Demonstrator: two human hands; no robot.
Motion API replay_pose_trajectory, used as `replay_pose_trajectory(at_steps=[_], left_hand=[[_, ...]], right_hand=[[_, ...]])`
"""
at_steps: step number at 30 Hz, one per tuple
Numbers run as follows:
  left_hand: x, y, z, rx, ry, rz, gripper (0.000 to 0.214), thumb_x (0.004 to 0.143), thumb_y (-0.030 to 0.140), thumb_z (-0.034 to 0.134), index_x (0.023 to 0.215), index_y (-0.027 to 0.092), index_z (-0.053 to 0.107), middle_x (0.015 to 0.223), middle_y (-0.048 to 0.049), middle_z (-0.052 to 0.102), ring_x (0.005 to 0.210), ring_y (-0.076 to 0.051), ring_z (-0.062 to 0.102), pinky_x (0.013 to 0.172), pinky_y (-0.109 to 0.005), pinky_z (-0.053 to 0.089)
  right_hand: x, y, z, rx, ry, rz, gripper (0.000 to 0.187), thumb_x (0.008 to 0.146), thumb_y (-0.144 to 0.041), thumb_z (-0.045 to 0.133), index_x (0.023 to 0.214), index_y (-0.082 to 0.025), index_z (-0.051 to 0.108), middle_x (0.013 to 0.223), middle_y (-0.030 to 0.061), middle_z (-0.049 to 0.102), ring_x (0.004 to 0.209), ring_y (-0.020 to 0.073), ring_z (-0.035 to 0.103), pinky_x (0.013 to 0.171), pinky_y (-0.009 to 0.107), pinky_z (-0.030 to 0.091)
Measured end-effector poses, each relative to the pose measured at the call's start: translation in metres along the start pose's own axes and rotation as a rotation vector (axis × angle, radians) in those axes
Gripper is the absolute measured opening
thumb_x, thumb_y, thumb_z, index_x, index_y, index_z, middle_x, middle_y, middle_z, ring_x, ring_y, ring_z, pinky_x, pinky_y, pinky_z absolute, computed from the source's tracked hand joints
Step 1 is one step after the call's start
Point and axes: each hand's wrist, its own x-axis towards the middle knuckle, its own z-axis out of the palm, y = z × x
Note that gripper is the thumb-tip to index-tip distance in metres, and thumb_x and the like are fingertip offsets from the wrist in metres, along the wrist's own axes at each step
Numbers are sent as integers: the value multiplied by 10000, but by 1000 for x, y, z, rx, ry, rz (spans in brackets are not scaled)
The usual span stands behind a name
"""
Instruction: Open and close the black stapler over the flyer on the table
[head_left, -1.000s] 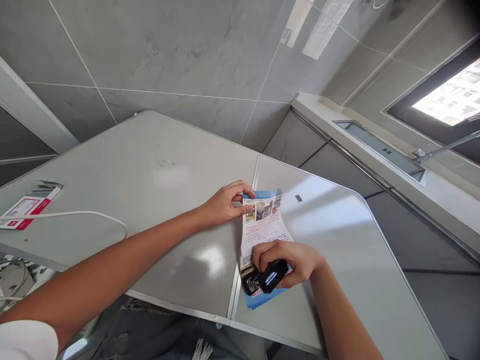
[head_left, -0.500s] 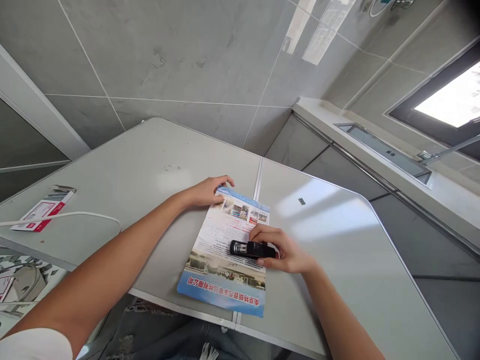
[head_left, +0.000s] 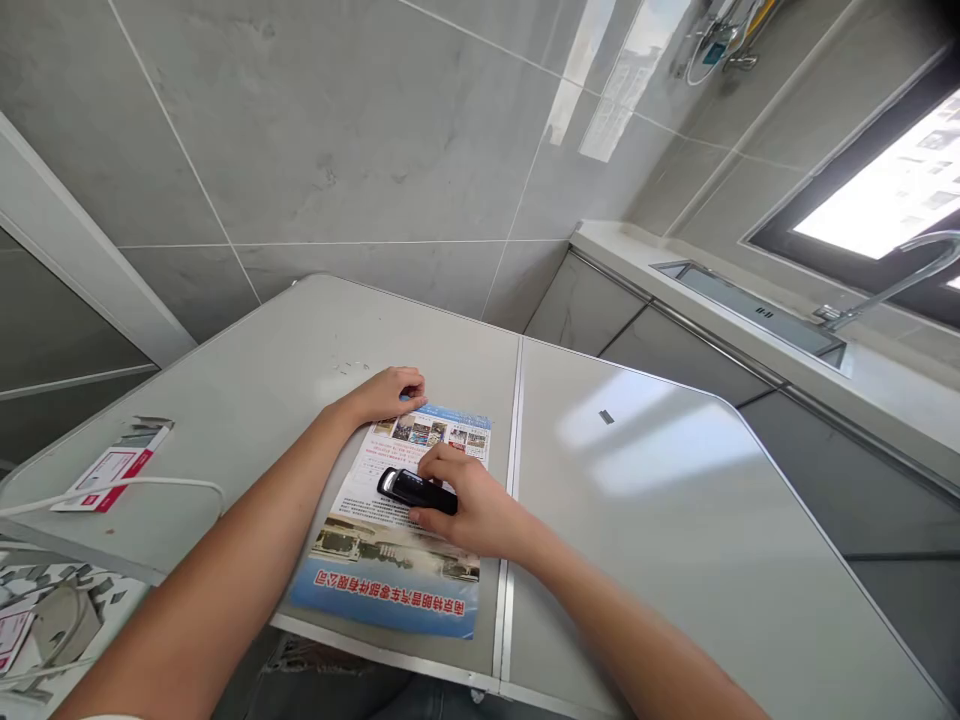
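A printed leaflet (head_left: 405, 595) with blue ends, small photos and red lettering lies flat on the table, its lettering upside down to me. My left hand (head_left: 386, 393) is at its far left corner, with curled fingers and the thumb against the paper's edge; the fingertips are partly hidden. Over the middle of the sheet, my right hand (head_left: 472, 500) is closed around a black stapler (head_left: 416, 490), whose front end points left. Whether the stapler touches the paper cannot be made out.
The pale table (head_left: 637, 560) has a seam right of the leaflet. A small dark strip (head_left: 606, 417) lies on its right half. A red-and-white packet (head_left: 112, 470) and a white cable (head_left: 172, 482) are at the left. Beyond stands a counter with a sink (head_left: 750, 310).
The leaflet has slid left, off the table seam, together with both hands and the stapler. My left fingers have curled in more. The view has tilted upward slightly.
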Motion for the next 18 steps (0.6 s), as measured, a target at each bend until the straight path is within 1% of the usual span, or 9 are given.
replay_pose_trajectory(at_steps=[3,7,9,10,12,14,16,17,18], left_hand=[[1,-3,2,-36,-2,9,169,897,308,626,783,183,624,806,-1,610,727,-148,531,726,-279,410],[3,-4,2,-98,3,-43,161,878,314,653,792,179,646,813,0,624,722,-143,534,703,-270,408],[3,-3,2,-115,0,-62,153,870,315,665,801,179,662,815,0,635,723,-143,539,696,-266,407],[3,-2,2,-122,-2,-69,149,869,316,668,809,180,671,817,0,641,725,-143,543,696,-264,408],[3,-2,2,-146,-4,-84,142,866,319,676,831,182,694,820,-2,652,729,-144,551,693,-260,408],[3,-3,3,-173,-6,-104,142,858,324,689,850,184,714,811,-3,656,726,-145,549,681,-256,403],[3,-3,3,-205,1,-120,154,855,335,699,860,184,726,791,-1,653,713,-143,533,670,-253,393],[3,-4,2,-228,6,-127,170,860,350,700,853,182,724,770,3,640,701,-140,518,661,-251,385],[3,-4,2,-260,12,-134,197,866,372,700,836,178,716,740,9,617,685,-136,499,651,-250,374]], right_hand=[[13,1,7,-49,-36,12,228,830,-248,814,929,-197,616,1038,39,608,900,185,566,800,312,450],[18,2,17,-58,-41,13,202,865,-275,790,972,-196,638,1047,44,625,901,181,584,801,308,460],[16,4,16,-37,-12,24,293,845,-349,828,1030,-206,652,1055,44,646,911,186,601,801,308,473],[14,8,12,-21,17,32,342,833,-385,842,1065,-215,657,1067,45,662,920,190,613,803,309,482],[6,23,-7,-16,119,65,354,852,-421,814,1112,-231,667,1070,43,697,914,189,635,794,305,496],[-6,51,-41,-113,305,155,223,926,-376,684,1101,-237,681,956,24,725,825,174,643,745,294,489],[-23,89,-84,-315,539,341,172,885,-342,644,1005,-232,699,848,14,731,747,177,638,739,307,485],[-32,108,-107,-393,667,466,163,850,-342,632,954,-236,702,849,13,743,745,182,646,749,310,488],[-41,127,-128,-429,743,543,172,830,-337,609,922,-222,698,872,39,755,750,199,651,752,329,487]])
